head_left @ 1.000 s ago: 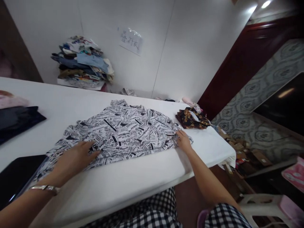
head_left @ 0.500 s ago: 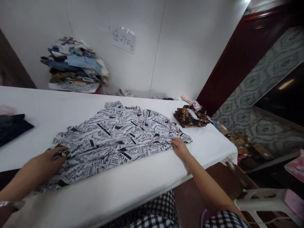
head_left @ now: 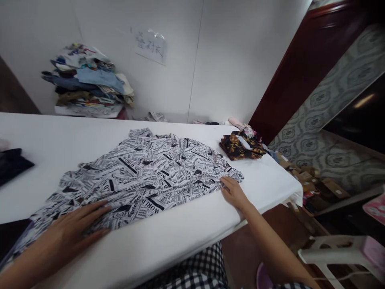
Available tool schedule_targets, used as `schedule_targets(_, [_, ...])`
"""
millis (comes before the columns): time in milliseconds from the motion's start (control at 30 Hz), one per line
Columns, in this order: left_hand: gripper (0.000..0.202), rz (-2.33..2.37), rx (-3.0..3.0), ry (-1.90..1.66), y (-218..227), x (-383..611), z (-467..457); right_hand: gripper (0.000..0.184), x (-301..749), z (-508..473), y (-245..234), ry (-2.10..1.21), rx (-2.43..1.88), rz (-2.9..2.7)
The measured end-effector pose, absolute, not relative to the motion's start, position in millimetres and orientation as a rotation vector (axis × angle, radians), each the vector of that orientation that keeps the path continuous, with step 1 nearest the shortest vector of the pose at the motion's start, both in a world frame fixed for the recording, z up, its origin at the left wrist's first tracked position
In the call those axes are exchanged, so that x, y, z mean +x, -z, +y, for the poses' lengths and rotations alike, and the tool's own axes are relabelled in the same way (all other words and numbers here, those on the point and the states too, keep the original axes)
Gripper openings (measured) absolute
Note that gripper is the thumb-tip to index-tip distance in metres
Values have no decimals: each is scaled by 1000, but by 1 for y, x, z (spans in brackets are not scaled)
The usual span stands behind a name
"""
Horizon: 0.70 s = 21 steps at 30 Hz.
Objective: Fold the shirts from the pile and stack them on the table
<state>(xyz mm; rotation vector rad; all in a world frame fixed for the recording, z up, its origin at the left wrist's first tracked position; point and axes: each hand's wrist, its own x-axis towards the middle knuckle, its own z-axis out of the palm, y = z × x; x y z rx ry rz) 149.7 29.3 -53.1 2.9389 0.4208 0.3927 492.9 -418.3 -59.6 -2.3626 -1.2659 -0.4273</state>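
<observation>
A black-and-white newspaper-print shirt point(head_left: 162, 168) lies spread on the white table point(head_left: 186, 224), with some creases along its near side. My left hand point(head_left: 81, 224) rests on the shirt's near left part, its fingers stretched out and flat on the cloth. At the near right edge of the shirt, my right hand point(head_left: 234, 192) lies with extended fingers on the fabric; its thumb is mostly hidden. A folded dark garment with a brown-gold pattern point(head_left: 240, 145) sits just beyond the shirt's right end.
A tall pile of clothes point(head_left: 90, 82) stands at the back left. Dark cloth point(head_left: 13, 164) lies at the left edge. A paper sign point(head_left: 150, 47) hangs on the wall. Right of the table are cardboard boxes point(head_left: 331, 186) and a white plastic stool point(head_left: 333, 255).
My left hand has let go of the bunched cloth and now lies flat, further right and nearer me. The shirt's left part is more spread out. My right hand has barely moved.
</observation>
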Motion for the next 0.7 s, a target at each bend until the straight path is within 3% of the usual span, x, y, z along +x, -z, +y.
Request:
schedule_targets(233, [47,366,2813,-161,16,144,19,28,506,-416,59,408,-2281,-1286])
schedule_targets(500, [57,457,2934,-295,9,153,12,20,521,-410,66,371,-2202,-1262])
schedule_targets(700, [41,492,2700,-208,-6,145,6,34,510,-417,59,238,-2157,-1083])
